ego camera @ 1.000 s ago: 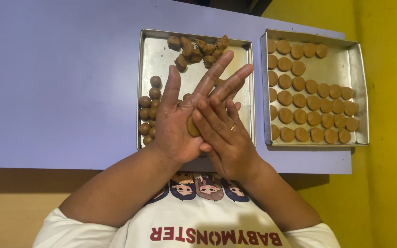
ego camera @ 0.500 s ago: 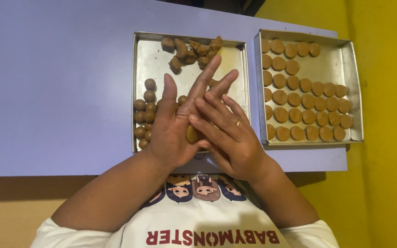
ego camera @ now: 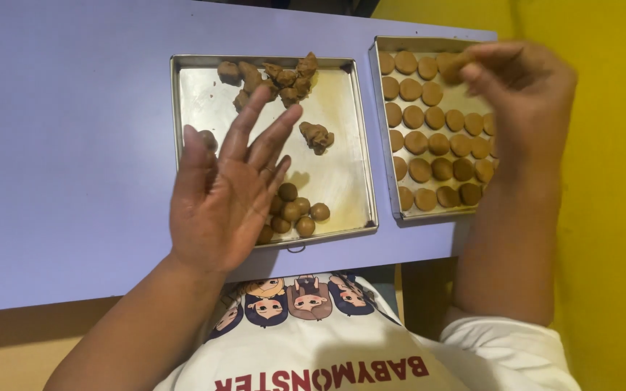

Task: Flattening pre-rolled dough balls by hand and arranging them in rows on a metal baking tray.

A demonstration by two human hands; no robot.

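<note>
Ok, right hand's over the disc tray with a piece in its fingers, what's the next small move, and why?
Probably lower the right hand and set its flattened dough piece into the open spot at the far right of the top row of the disc tray, since the rows of dough discs look filled from the left. The left hand is open above the tray of dough balls.

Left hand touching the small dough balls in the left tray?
Cannot tell. In the head view, the open left hand overlaps the dough balls, hiding any contact or gap.
</note>
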